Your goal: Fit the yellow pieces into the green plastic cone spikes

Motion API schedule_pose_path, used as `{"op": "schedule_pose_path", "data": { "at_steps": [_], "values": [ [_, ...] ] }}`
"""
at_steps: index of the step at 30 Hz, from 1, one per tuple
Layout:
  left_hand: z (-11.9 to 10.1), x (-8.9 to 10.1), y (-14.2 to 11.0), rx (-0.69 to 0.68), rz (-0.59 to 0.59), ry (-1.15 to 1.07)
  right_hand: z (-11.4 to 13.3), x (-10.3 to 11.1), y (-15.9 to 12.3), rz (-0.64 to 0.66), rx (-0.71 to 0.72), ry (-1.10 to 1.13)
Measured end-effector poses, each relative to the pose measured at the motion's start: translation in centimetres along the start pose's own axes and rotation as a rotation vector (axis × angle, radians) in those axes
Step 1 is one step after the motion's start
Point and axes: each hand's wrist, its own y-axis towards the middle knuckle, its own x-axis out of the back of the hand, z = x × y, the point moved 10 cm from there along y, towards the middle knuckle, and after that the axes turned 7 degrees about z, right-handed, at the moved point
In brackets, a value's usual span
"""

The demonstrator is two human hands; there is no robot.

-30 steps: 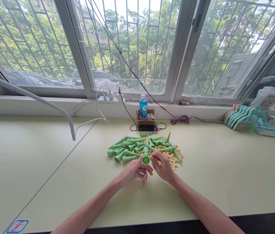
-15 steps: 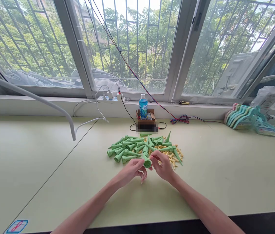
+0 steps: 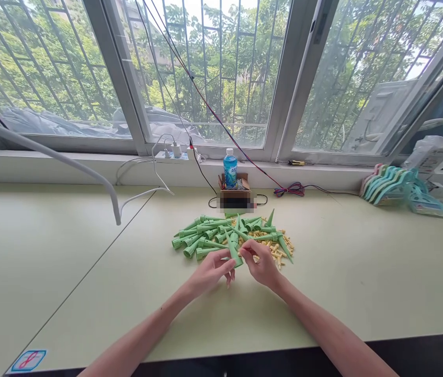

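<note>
My left hand (image 3: 214,269) is closed around the wide end of a green plastic watering spike (image 3: 234,252), its pointed tip tilted up and away from me. Right beside it my right hand (image 3: 259,263) pinches what looks like a small yellow plastic peg, mostly hidden by the fingertips, against the side of the spike. Behind both hands lies a pile of similar green spikes (image 3: 193,242). Many small yellow pegs (image 3: 281,255) are scattered at the pile's right side, partly under the spikes.
Behind the pile stands a small cardboard box (image 3: 247,183) with a blue bottle (image 3: 229,168) in it. A bundled cable (image 3: 295,189) lies by the window wall. Hangers (image 3: 388,184) are at the far right. A white curved tube (image 3: 88,167) reaches in from the left.
The spike in my left hand has turned: its open wide end faced me, and now its side shows with the tip pointing up. My right fingers stay close against it.
</note>
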Motion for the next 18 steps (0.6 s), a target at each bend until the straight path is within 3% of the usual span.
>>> {"op": "schedule_pose_path", "data": {
  "at_steps": [9,18],
  "values": [
    [0.8,1.0,-0.3,0.004,-0.104,0.23,-1.1,-0.4,0.0,0.023,-0.084,-0.024],
    [-1.1,1.0,-0.5,-0.119,-0.182,0.481,-1.3,-0.7,0.2,0.054,-0.15,-0.009]
  ]
}}
